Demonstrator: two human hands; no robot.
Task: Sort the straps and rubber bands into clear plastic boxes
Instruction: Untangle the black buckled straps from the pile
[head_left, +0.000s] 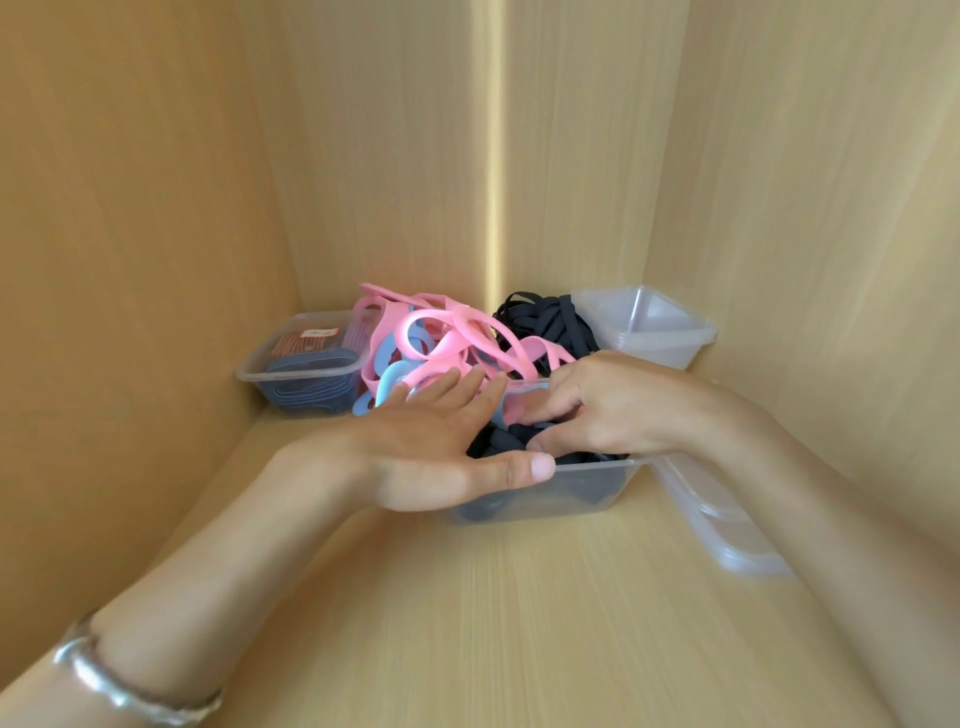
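Note:
A clear plastic box (587, 491) stands in the middle of the wooden shelf with black straps (498, 441) inside it. My right hand (602, 405) reaches into the box from the right, its fingers curled down onto the black straps. My left hand (441, 447) lies flat with straight fingers against the box's left side, thumb along the near rim. Behind the box lies a heap of pink straps (457, 338) and light blue straps (389, 379). A pile of black bands (550, 322) sits further back, at the corner.
A second clear box (291, 374) at the back left holds dark blue and red bands. Stacked clear boxes (649, 327) stand at the back right. Clear lids (722, 525) lie at the right. Wooden walls close in on the left, back and right.

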